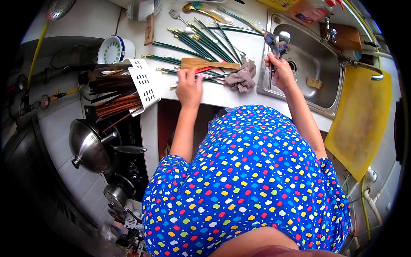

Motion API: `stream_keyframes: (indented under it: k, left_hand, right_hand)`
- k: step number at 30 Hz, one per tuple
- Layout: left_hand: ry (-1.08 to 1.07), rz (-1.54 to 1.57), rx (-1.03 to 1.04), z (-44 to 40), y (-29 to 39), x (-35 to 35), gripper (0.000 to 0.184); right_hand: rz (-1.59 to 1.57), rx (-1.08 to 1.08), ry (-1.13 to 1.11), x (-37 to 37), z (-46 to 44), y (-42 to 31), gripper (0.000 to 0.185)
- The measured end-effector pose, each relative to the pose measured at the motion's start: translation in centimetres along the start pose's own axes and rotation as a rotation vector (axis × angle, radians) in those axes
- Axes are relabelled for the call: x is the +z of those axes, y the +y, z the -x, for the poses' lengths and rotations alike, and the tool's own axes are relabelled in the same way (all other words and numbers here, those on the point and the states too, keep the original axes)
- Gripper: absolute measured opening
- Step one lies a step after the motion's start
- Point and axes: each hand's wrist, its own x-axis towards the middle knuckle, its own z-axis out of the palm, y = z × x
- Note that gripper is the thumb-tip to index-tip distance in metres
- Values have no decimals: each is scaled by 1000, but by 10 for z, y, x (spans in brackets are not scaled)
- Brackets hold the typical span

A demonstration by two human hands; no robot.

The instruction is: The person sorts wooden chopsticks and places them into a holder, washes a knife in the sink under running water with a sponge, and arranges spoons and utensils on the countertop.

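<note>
My right hand (282, 75) is closed round the handles of several metal spoons (269, 39), bowls up, at the sink's left rim. At the blade end of a wooden spatula (201, 63), my left hand (189, 89) has its fingers bent against the wood. Under and around the spatula lie dark green chopsticks (188, 42) with gold-coloured ends. A crumpled grey-brown cloth (242, 78) rests by the spatula's handle, between my hands. Something red (206, 69) shows beneath the spatula, partly hidden.
The steel sink (338, 88) holds a small yellowish sponge (314, 82). A white perforated basket (144, 83) of brown chopsticks lies on its side at left. Behind are a fork (177, 16) and a cleaver handle (149, 30). A lidded wok (90, 145) sits on the stove.
</note>
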Motion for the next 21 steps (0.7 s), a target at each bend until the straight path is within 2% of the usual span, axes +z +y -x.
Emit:
stream_keyframes:
  k: [3,5,6,8,10,12,14,18,21]
  left_hand:
    - [97,-44,105,-25,-6,-3,42]
    - [-20,-170,201,-42,1,-9,44]
    - [-22,-168,203,-48,-2,-9,44]
    - [-168,-201,244,-61,-4,-6,43]
    - [-159,-185,265,-68,-4,1,42]
    - [-169,-169,403,-72,-2,6,42]
    - [-219,-77,452,-70,14,4,35]
    - [-315,-100,541,-73,15,36,28]
    - [-265,-114,548,-74,19,30,14]
  right_hand:
    - [-33,3,-22,0,3,8,30]
    - [-70,24,-41,3,6,6,30]
    - [-70,25,-38,3,7,6,30]
    - [-87,-9,-72,3,8,3,30]
    - [-86,-29,-65,-1,11,1,30]
    - [-70,-25,-69,-2,12,-1,28]
    - [-94,-23,-45,-1,16,-2,26]
    - [-124,-6,-57,-6,11,7,25]
    - [-108,18,-50,-2,13,5,24]
